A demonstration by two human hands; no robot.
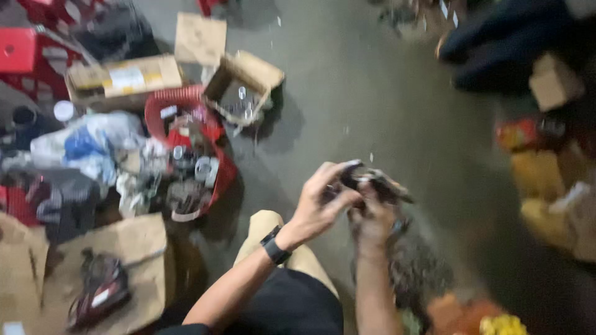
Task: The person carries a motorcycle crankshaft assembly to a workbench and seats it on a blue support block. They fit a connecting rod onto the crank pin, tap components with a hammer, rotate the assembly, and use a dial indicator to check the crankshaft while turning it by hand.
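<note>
Both my hands meet over the grey floor at the centre of the view, gripping one small dark metal part (pixel 379 181). My left hand (pixel 323 201), with a black band on its wrist, closes on the part's near end. From below, my right hand (pixel 372 220) grips the same part. The frame is blurred, so the part's shape is unclear. My knee in tan trousers (pixel 267 226) shows under my left forearm.
A red basket (pixel 158 111) full of metal and plastic bits stands at left, an open cardboard box (pixel 245 84) behind it. Flat cardboard (pixel 130 248) with a dark object (pixel 99 291) lies at lower left. Bags and boxes (pixel 546 180) crowd the right.
</note>
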